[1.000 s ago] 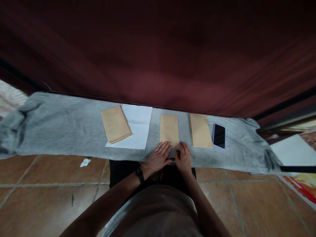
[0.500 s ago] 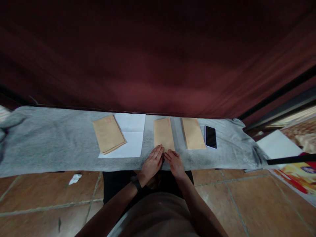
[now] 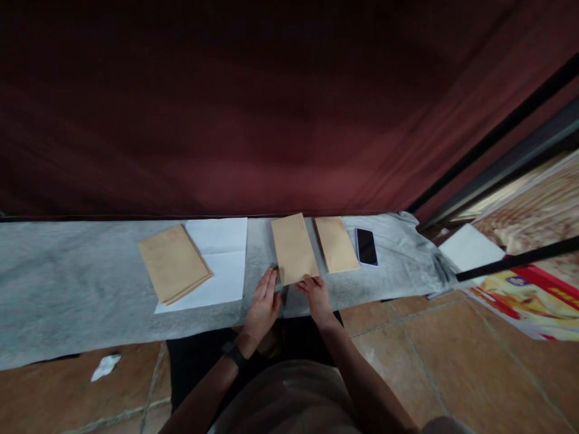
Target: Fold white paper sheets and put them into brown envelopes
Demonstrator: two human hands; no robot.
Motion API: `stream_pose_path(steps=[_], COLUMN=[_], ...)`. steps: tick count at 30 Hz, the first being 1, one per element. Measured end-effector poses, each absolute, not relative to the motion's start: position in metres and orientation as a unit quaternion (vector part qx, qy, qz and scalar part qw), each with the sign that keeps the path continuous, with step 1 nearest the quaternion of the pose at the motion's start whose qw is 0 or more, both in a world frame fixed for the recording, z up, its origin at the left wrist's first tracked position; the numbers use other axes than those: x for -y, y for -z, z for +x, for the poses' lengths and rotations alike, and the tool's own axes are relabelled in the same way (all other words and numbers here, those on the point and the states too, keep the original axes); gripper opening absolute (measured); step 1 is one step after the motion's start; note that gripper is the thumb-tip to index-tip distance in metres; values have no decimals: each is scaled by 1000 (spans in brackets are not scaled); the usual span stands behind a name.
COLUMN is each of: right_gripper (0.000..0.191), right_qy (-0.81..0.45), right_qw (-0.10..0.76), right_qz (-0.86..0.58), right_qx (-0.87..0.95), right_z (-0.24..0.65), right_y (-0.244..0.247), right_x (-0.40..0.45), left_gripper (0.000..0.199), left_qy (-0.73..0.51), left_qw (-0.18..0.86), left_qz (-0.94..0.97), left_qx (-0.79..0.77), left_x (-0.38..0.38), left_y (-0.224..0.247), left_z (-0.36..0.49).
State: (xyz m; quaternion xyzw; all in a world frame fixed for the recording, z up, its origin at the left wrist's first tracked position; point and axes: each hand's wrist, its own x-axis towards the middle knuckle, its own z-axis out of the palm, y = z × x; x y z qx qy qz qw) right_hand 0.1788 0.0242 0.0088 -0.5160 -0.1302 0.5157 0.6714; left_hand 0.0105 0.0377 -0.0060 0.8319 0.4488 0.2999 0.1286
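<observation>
A brown paper envelope [image 3: 295, 250] with faint red print at its far right corner is tilted a little, its near edge towards me. My right hand [image 3: 316, 296] pinches that near edge close to the right corner. My left hand [image 3: 261, 304] lies by the near left corner, fingers stretched out; whether they touch the paper I cannot tell. To the right lies a stack of brown envelopes [image 3: 337, 244]. On the left, another small pile of brown envelopes [image 3: 174, 262] rests partly over a creased white sheet of paper [image 3: 224, 265].
A grey cloth [image 3: 81, 271] covers the narrow table, with a dark red curtain [image 3: 244, 150] hanging behind it. Right of the stack is a phone [image 3: 366, 247]. A colourful box [image 3: 529, 295] and dark bars stand at the right. Crumpled white paper [image 3: 105, 366] lies on the tiled floor.
My hands have moved apart from the envelope's near edge; the left has slid to the side. The envelope has turned slightly and its near edge looks raised. The view has shifted right.
</observation>
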Motion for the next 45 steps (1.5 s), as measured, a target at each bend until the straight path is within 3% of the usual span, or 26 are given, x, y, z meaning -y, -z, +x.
stream_pose_path(steps=[14,45], right_gripper=[35,34], right_qy=[-438,-421], right_qw=[731,723], right_qz=[-518,-544], right_qx=[73,60], right_z=[278,314], right_y=[-32,-23], right_x=[-15,-20], left_gripper=[39,45], left_qy=[-264,-217], left_qw=[57,50], left_qz=[866,887], left_qx=[-420,-405], left_x=[-38,-35], left_y=[11,8], left_z=[8,9])
